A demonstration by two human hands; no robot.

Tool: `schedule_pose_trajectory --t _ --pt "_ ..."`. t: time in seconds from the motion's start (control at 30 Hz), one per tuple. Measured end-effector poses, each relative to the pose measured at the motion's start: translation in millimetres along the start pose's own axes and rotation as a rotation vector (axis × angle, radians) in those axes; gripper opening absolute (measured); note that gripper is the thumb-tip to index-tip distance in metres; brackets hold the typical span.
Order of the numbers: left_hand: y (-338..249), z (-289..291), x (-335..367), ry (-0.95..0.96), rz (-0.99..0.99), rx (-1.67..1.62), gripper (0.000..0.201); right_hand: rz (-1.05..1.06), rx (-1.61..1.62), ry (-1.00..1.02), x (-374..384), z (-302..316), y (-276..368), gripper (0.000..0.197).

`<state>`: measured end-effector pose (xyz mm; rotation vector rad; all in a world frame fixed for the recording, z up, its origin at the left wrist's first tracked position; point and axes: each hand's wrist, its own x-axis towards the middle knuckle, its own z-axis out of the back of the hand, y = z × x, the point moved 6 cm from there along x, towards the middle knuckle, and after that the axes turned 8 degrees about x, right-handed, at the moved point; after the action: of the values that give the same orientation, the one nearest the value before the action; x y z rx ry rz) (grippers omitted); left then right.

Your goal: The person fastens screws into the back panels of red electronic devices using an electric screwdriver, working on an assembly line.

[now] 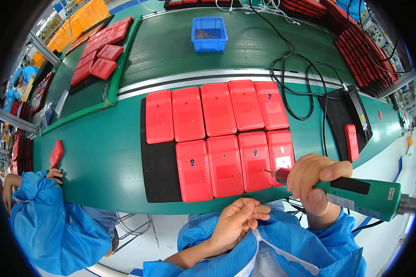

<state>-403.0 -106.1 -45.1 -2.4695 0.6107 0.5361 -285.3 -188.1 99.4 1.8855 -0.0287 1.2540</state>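
My right hand [309, 182] is wrapped round a green electric screwdriver [367, 198], held nearly level at the right. Its thin bit points left over the near row of red plastic housings [224, 168]; whether the tip touches one I cannot tell. Two rows of these housings lie on a black mat [159, 173], with small holes showing in their faces. Below the mat's near edge, close to my body, my left hand [238, 219] is closed, thumb and fingers pressed together. Anything between those fingertips is too small to make out.
A blue bin [209, 45] of small dark parts stands at the far side. Black cable [286, 55] loops at the right beside a long black device [357, 113]. Red housings fill a green-edged board [111, 90] at the left, near a co-worker's blue sleeve [41, 189].
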Motion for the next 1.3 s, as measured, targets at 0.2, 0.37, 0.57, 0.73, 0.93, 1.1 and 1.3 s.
schedule_pose_trajectory --t 0.2,0.37,0.57,0.73,0.93,1.1,1.3 --pt "0 6 -1 -0.036 -0.038 0.044 0.021 -0.012 0.002 0.012 1 -1 -1 0.032" --pt "1 5 -1 -0.037 -0.050 0.056 0.027 -0.050 0.008 0.077 6 -3 -6 0.031" --pt "-8 -1 2 -0.004 -0.057 0.004 0.020 -0.201 0.095 -0.315 1 3 -16 0.012" --pt "-7 2 3 -0.001 -0.024 -0.008 0.017 -0.365 -0.034 -0.244 6 5 -19 0.013" --pt "-6 -1 0 -0.047 -0.038 0.045 0.017 -0.452 -0.286 -0.128 4 1 -23 0.007" --pt "-1 -1 -5 -0.060 -0.053 0.074 0.025 -0.354 -0.265 -0.137 1 -1 -17 0.011" --pt "-5 1 -12 -0.042 -0.145 -0.016 0.028 -0.271 -0.098 -0.212 -1 -5 -5 0.020"
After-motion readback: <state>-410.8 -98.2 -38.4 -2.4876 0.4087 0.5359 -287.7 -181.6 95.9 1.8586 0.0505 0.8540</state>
